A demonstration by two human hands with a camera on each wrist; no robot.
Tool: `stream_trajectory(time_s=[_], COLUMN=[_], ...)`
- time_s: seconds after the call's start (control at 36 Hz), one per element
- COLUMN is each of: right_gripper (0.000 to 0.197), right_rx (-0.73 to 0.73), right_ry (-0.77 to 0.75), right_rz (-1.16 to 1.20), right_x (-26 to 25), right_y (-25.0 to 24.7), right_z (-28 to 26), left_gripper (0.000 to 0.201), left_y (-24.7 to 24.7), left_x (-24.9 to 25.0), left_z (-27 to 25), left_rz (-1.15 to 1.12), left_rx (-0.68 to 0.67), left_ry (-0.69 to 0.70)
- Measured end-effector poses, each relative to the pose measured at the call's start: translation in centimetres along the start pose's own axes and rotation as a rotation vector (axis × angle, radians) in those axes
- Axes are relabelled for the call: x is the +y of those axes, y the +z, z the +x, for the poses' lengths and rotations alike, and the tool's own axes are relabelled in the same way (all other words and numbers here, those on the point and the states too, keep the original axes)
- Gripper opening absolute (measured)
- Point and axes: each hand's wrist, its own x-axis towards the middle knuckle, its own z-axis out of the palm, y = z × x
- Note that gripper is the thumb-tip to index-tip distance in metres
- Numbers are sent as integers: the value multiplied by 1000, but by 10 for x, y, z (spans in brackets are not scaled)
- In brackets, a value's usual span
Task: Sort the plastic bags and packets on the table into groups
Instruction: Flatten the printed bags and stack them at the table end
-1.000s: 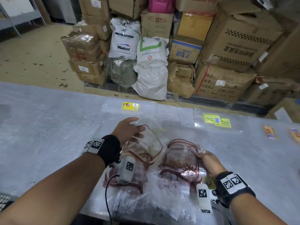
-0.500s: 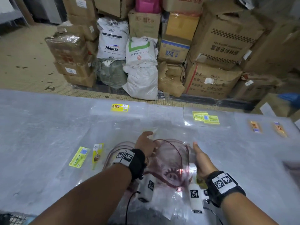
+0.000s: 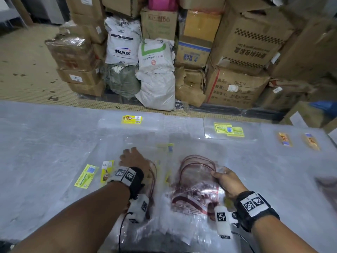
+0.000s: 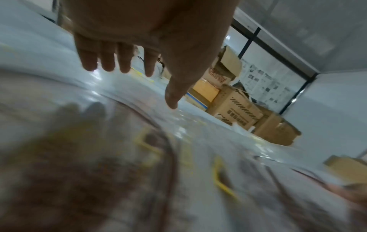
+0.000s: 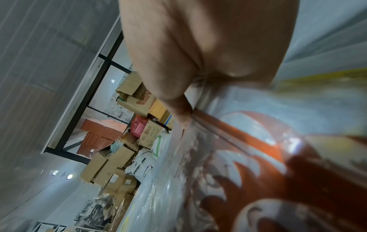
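Bags (image 3: 196,187) with red print lie at table's (image 3: 45,152) near edge: thin, limp, slick film. Right hand (image 3: 227,181) pinches their right edge; take edges, not faces. Left hand (image 3: 135,158) spread flat on more film. Labelled packets (image 3: 228,129) farther back.

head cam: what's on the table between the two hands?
Clear plastic bags with yellow print, lying flat between the left hand and right hand; shows in head view.
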Motion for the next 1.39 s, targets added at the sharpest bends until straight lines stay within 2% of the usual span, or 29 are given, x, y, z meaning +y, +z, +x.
stream_trajectory(time_s=[0.11,0.19,0.25,0.33,0.42,0.56,0.61,0.69,0.78,0.83,0.89,0.97,1.03,1.11,1.25,1.39], right_gripper=[8,8,8,9,9,11,9,3,12,19,19,11,2,12,19,21], right_rx=[-5,0,-4,1,4,18,15,3,0,0,-6,-3,-12,-23,-33,-59], right_ry=[11,6,4,2,-4,-15,-11,-14,-18,-17,-9,-15,-8,-16,-66,-120], right_rz=[-3,4,1,3,-1,-5,7,0,2,12,19,28,55,69,18,80], right_x=[-2,-4,-6,-8,-11,-13,-12,-11,-11,-11,-11,-10,-9,-9,-7,-7], right_y=[2,3,4,4,5,8,8,8,8,9,10,11,11,10,6,9], right_z=[-1,0,-1,-2,-3,-4,-2,1,5,6,6,5,4,3,4,0], left_gripper=[69,76,73,68,69,38,27,28,19,16,14,19,28,28,30,23], left_y=[-6,-10,-14,-22,-33,-54,-59,-70,-85,-93,-97,-93,-89,-82,-74,-49], left_x=[-27,-38,-42,-50,-56,-51,-46,-32,-8,9,24,44,59,74,91,98], left_z=[13,18,20,25,29,23,21,14,-6,-19,-32,-48,-58,-62,-77,-84], left_rz=[73,49,27,-114,-234,-148,-228,-570,-937,-1010,-1021,-1044,-1177,-1303,-1282,-1317], left_rx=[-43,-61,-32,28,20,162,138,4,-242,-381,-462,-515,-621,-741,-896,-1096], left_ry=[-158,-186,-176,-122,-25,107,169,211,174,221,312,354,288,232,253,135])
